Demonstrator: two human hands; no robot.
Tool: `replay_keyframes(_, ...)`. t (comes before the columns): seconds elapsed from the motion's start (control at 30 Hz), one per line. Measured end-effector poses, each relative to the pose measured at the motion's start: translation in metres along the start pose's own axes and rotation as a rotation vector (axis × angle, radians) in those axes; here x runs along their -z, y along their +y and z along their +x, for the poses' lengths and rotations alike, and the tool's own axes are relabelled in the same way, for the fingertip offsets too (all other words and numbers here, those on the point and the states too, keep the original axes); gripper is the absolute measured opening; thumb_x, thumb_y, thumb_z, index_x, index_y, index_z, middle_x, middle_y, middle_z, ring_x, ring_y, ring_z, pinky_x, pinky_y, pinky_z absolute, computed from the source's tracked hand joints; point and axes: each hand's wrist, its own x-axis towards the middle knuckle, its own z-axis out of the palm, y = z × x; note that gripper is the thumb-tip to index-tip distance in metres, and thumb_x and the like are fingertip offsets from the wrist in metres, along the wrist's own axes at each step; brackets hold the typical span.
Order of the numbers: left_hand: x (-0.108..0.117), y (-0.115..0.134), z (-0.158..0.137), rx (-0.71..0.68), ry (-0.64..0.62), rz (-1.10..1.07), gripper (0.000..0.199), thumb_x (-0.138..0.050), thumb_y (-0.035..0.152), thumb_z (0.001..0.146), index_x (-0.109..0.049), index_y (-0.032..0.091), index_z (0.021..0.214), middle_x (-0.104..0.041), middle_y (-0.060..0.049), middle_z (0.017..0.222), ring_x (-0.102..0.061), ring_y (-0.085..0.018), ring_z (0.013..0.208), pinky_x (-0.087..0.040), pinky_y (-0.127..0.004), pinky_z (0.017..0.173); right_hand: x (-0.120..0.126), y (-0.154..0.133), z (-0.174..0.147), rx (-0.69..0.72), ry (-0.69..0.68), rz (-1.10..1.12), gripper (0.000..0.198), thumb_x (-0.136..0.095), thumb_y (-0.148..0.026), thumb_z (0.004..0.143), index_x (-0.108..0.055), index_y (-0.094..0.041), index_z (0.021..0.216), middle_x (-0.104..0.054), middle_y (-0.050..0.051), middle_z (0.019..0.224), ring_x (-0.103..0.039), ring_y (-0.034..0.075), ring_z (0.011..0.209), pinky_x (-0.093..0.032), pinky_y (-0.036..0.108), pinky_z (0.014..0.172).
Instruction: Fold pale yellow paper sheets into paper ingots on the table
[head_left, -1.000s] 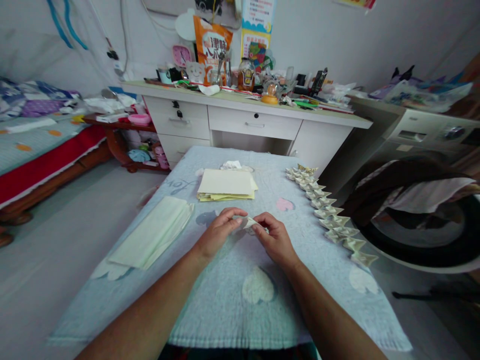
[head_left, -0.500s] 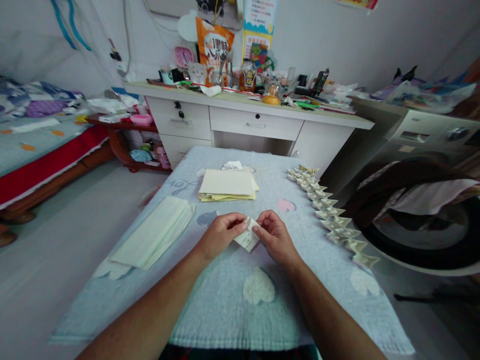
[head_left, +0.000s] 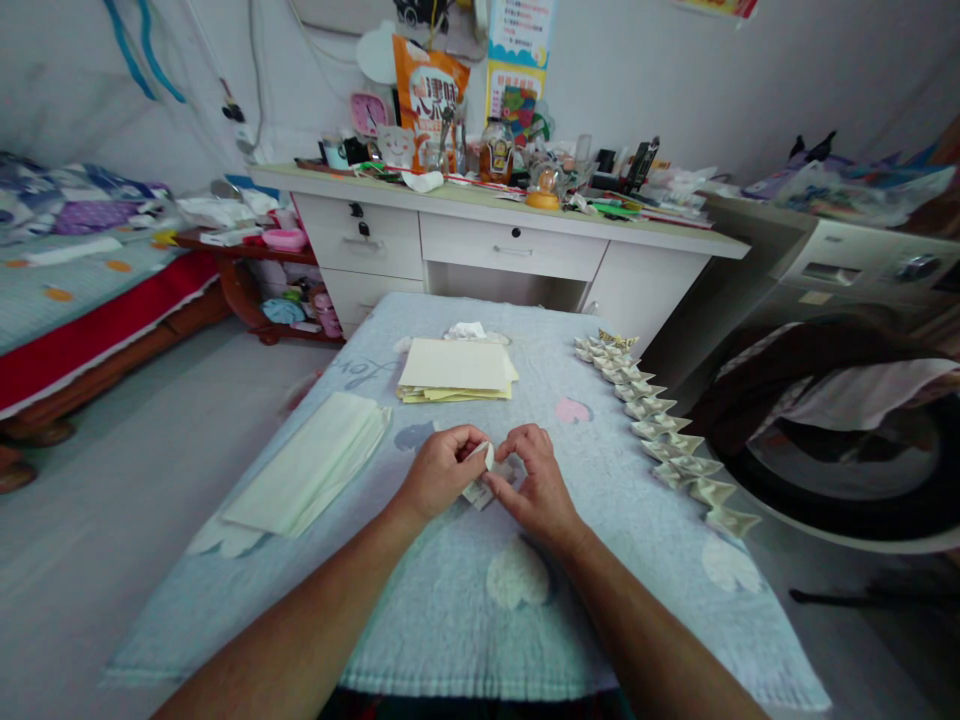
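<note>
Over the middle of the cloth-covered table, my left hand (head_left: 444, 470) pinches a small folded piece of paper (head_left: 478, 492) between thumb and fingers. One corner of the paper stands up beside the left thumb. My right hand (head_left: 534, 490) is curled around the paper's other side, its thumb against the lower part and its index finger bent above. Part of the paper is hidden behind the fingers. Along the right side of the table runs a row of folded paper boats (head_left: 660, 425), several of them, set close together.
A stack of cream and yellow paper sheets (head_left: 454, 365) lies beyond my hands, with crumpled white paper (head_left: 466, 331) behind it. Long folded pale sheets (head_left: 307, 465) lie on the left. A cluttered desk (head_left: 514, 245) stands behind the table; a washing machine (head_left: 847, 270) stands at right.
The paper has turned from flat and facing me to tilted, with a corner raised. My right hand has shifted slightly left, its thumb and index finger farther apart.
</note>
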Motion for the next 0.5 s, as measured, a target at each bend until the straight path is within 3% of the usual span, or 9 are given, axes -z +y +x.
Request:
replay_keyframes(0.17, -0.0007, -0.0053, 0.0013, -0.010, -0.002, 0.063, 0.013, -0.059, 0.026, 0.076, -0.062, 0.014, 0.079, -0.054, 0.003, 0.061, -0.048, -0.010, 0.056, -0.036, -0.020, 0.051, -0.0029, 0.0023, -0.0011, 0.009, 0.018, -0.007, 0.001, -0.057, -0.020, 0.079, -0.056, -0.019, 0.079, -0.052, 0.002, 0.086, -0.048, 0.019, 0.087, -0.034, 0.034, 0.082)
replay_keyframes(0.5, -0.0003, -0.0033, -0.0001, -0.017, 0.066, 0.102, 0.009, -0.058, 0.025, 0.075, -0.059, 0.016, 0.071, -0.050, 0.005, 0.056, -0.045, -0.009, 0.052, -0.034, -0.020, 0.050, -0.0060, 0.0042, -0.0002, 0.011, 0.056, 0.109, 0.004, -0.056, -0.018, 0.081, -0.056, -0.020, 0.078, -0.052, 0.002, 0.084, -0.049, 0.018, 0.086, -0.037, 0.032, 0.080)
